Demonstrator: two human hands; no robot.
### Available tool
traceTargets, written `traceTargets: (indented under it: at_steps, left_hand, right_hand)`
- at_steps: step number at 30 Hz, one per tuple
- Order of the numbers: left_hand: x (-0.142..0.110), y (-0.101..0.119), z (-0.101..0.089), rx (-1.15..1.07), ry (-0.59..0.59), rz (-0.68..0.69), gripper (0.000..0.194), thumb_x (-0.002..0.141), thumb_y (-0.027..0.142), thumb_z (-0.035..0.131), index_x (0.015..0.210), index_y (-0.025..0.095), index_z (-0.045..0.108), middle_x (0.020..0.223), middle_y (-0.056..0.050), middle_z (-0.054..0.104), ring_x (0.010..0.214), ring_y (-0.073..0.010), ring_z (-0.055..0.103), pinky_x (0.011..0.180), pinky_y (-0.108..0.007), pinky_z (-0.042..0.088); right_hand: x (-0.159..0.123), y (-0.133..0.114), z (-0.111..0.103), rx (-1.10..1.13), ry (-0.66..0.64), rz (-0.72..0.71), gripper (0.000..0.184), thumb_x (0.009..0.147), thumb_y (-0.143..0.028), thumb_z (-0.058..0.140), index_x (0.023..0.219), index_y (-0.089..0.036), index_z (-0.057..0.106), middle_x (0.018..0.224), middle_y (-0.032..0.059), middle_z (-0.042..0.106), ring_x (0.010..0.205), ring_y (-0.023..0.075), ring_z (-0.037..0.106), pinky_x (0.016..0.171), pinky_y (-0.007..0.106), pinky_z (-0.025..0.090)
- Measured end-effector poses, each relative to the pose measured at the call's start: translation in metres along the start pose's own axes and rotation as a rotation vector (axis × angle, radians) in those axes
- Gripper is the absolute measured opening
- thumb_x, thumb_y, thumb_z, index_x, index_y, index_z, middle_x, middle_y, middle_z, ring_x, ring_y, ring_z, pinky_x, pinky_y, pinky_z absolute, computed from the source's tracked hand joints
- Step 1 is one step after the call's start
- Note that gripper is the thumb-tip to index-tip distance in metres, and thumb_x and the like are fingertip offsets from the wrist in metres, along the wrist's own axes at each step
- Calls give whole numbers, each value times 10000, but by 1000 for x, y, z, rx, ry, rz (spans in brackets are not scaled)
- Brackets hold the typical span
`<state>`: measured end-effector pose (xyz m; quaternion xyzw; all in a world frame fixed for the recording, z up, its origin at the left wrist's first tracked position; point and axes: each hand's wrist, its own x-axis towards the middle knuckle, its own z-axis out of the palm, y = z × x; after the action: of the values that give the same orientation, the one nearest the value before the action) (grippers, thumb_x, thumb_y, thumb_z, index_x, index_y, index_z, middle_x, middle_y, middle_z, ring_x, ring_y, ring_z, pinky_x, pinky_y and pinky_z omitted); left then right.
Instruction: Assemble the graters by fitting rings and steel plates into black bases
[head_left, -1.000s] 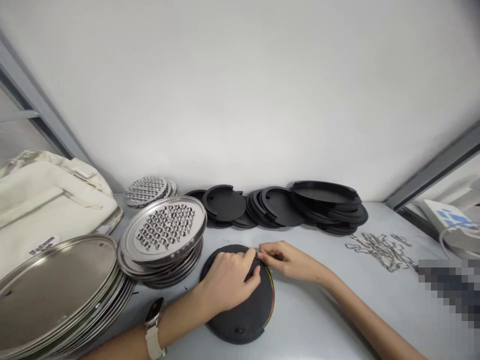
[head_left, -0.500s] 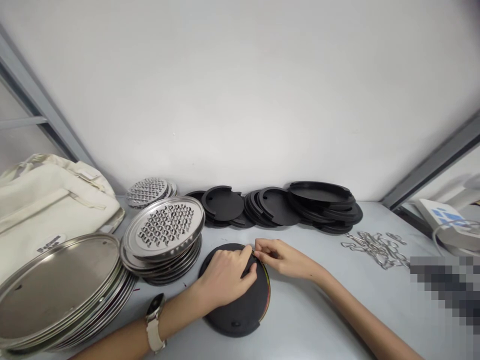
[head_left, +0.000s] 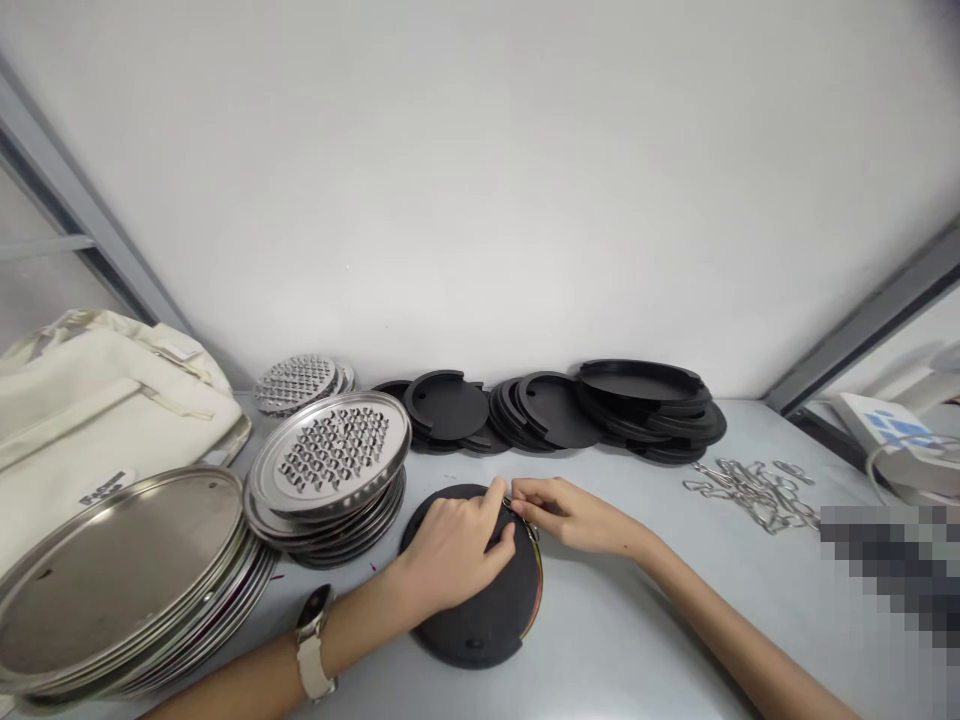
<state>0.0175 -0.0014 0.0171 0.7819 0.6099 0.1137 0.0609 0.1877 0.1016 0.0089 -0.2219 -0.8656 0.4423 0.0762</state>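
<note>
A round black cover (head_left: 480, 625) lies flat on the table before me, a red and yellow rim showing along its right edge. My left hand (head_left: 457, 550) rests across its top, fingers bent and gripping near the upper right edge. At that same edge, my right hand (head_left: 566, 515) pinches a small metal wire clip (head_left: 533, 532) between thumb and index finger. Part of the clip hangs over the cover's rim; the rest is hidden by the fingers.
Several loose metal clips (head_left: 757, 495) lie to the right. Black covers (head_left: 562, 410) are piled along the wall. On the left stand stacked metal grater discs (head_left: 334, 455), large metal trays (head_left: 127, 570) and a cream bag (head_left: 97, 400). A white device (head_left: 892, 440) sits far right.
More of the metal clip now shows below the right fingertips at the cover's edge. Both hands have stayed almost in place.
</note>
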Motion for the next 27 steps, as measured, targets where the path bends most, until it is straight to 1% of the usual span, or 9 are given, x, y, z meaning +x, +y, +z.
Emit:
traceTargets:
  at_steps: [5, 8, 15, 22, 27]
  left_hand:
    - [0, -1, -1, 4, 5, 26, 208, 924, 303, 356, 1050, 203, 488, 762, -27, 641, 672, -198, 630, 578, -275, 401]
    - [0, -1, -1, 7, 10, 46, 198, 930, 307, 349, 1013, 215, 504, 754, -19, 639, 656, -198, 619, 569, -276, 386]
    - [-1, -1, 0, 35, 22, 49, 186, 927, 299, 364, 1006, 212, 509, 728, -13, 626, 632, -187, 603, 553, -266, 347]
    - [-1, -1, 0, 49, 24, 57, 164, 929, 301, 359, 982, 227, 495, 714, -2, 617, 618, -189, 598, 534, -270, 334]
    - [0, -1, 1, 51, 20, 55, 151, 925, 300, 368, 977, 224, 487, 723, -3, 619, 633, -190, 607, 537, -270, 345]
  right_hand:
    - [-2, -2, -2, 13, -11, 8, 335, 942, -415, 356, 695, -191, 383, 600, -63, 308, 546, 88, 274, 508, 220, 267]
    - [-2, -3, -3, 28, -29, 9, 322, 938, -400, 361, 691, -194, 368, 600, -64, 297, 544, 87, 263, 504, 217, 260]
    - [-2, 0, -5, 21, -61, -6, 255, 921, -324, 384, 701, -197, 358, 602, -67, 301, 546, 85, 249, 509, 214, 250]
    - [-5, -1, -9, -22, -101, -7, 251, 912, -286, 381, 682, -187, 383, 613, -57, 313, 555, 84, 253, 517, 222, 251]
    - [-5, 0, -9, -23, -119, 22, 300, 917, -313, 378, 647, -184, 367, 601, -56, 291, 548, 83, 243, 510, 228, 235]
